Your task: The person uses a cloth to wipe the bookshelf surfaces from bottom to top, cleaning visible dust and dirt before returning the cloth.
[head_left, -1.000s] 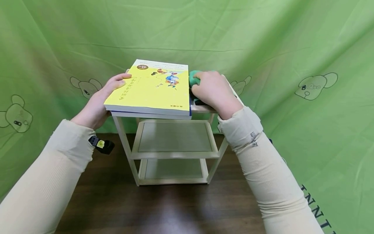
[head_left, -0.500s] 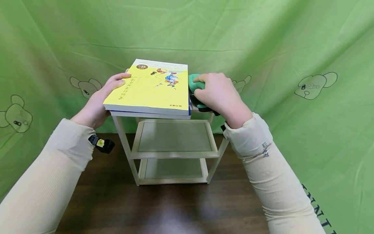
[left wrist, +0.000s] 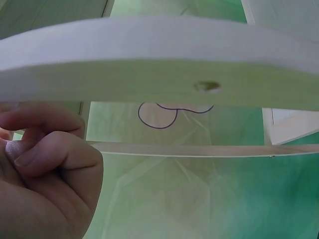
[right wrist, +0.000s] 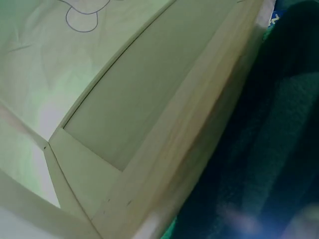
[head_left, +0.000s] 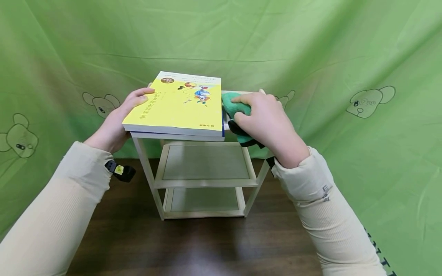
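Note:
A thick yellow book [head_left: 179, 103] with a cartoon cover lies on another book with a blue-and-white edge [head_left: 214, 138], on top of a pale wooden shelf cart [head_left: 207, 183]. My left hand [head_left: 127, 111] holds the left edge of the yellow book with thumb and finger; its other fingers curl below the top rail in the left wrist view. My right hand [head_left: 271, 119] grips a soft green cloth [head_left: 238, 105] with black parts, right beside the books at the cart's right side. The right wrist view shows it dark and close; its exact kind is hidden.
Two lower shelves [head_left: 207, 161] of the cart stand below the books. A green curtain [head_left: 221, 38] with printed animal faces hangs behind and on both sides. Dark wooden floor [head_left: 193, 245] lies in front.
My right hand has drawn the green cloth toward me and slightly right, along the cart's top beside the books. My left hand and the books stay nearly still.

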A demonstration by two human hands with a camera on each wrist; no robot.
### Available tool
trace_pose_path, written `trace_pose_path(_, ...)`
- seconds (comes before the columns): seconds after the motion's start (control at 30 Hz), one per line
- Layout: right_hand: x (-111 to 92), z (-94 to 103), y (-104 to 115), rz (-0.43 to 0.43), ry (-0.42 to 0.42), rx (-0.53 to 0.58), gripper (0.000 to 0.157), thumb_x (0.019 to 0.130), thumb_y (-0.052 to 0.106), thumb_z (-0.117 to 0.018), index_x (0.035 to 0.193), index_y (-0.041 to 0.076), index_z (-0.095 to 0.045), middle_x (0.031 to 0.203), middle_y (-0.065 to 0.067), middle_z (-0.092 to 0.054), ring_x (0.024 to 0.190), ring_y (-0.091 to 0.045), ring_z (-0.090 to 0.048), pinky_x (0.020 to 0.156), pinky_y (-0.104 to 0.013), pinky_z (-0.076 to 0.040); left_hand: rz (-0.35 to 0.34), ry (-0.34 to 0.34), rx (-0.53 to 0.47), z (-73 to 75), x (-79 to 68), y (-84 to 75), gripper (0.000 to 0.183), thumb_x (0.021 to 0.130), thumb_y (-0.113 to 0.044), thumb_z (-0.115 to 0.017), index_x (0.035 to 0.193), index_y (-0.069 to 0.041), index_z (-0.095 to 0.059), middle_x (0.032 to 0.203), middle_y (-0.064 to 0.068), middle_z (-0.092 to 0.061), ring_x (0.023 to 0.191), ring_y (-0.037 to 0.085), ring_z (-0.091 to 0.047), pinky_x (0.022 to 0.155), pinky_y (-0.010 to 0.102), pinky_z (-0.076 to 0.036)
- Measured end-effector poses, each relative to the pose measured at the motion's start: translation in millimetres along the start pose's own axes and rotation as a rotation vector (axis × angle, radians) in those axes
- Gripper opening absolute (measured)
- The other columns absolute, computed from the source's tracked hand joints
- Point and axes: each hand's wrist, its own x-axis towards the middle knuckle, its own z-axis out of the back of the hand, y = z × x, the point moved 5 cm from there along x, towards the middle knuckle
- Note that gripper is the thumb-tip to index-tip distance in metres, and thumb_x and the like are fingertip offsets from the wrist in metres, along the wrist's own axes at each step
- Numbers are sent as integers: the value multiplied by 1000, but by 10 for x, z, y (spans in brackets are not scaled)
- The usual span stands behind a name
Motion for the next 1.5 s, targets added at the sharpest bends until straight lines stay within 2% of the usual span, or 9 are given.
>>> trace_pose_path(0.03,-20,2,-2,5,-10,3,53,82,11,-46,130,18,-66,135,1,-63,110,-28,-52,68,-34,-38,-1,1,1,0,2,0,43,103,-49,-42,144,-40,-36,117,-9,-58,75,6,-64,65,25,-46)
trace_pose_path(0.1,-62,7,-3,19,-33,13,54,81,10,-46,129,19,-67,130,1,-65,86,-24,-52,57,-32,-32,-2,2,1,0,6,1,42,103,-48,-42,144,-40,-36,118,-9,-57,75,6,-64,65,25,-46)
trace_pose_path(0.2,-140,15,6,54,-81,14,51,81,10,-47,127,18,-68,124,-1,-68,72,-22,-45,56,-32,-33,-3,3,-7,1,10,2,42,103,-48,-42,144,-39,-36,119,-8,-57,75,6,-64,65,25,-46)
trace_pose_path(0.33,-273,17,13,110,-156,12,48,82,10,-48,125,15,-69,129,-3,-67,98,-27,-60,67,-36,-39,-2,3,-12,7,11,7,43,103,-48,-43,144,-40,-36,120,-8,-56,75,6,-64,66,25,-46)
trace_pose_path(0.47,-428,-1,1,167,-237,49,46,82,9,-50,123,13,-70,133,-7,-64,116,-32,-62,73,-38,-41,0,2,-14,18,7,13,43,102,-48,-43,143,-40,-36,121,-8,-55,76,6,-64,66,25,-45)
trace_pose_path(0.7,-619,-49,-23,271,-371,112,43,82,3,-53,118,11,-73,132,-7,-65,115,-32,-64,66,-36,-40,-12,8,-56,42,1,22,43,102,-47,-45,144,-38,-37,117,-10,-59,75,6,-64,66,25,-45)
trace_pose_path(1.0,-807,-94,-105,377,-491,122,38,80,-1,-57,112,9,-75,127,-8,-68,112,-32,-65,66,-39,-46,-3,4,-9,34,34,56,45,102,-50,-42,145,-40,-35,122,-8,-54,78,5,-64,68,25,-46)
trace_pose_path(1.23,-1001,-151,-152,491,-575,150,35,80,0,-54,107,5,-76,123,-13,-69,112,-34,-64,83,-40,-49,-7,-4,-7,42,37,59,45,102,-51,-43,145,-40,-35,121,-9,-55,78,5,-64,68,24,-46)
trace_pose_path(1.5,-1261,-311,-140,646,-654,219,36,72,0,-53,100,6,-77,115,-16,-71,101,-34,-66,94,-30,-48,-14,3,-19,34,47,68,44,102,-49,-43,145,-39,-35,124,-8,-52,78,4,-63,68,24,-46)
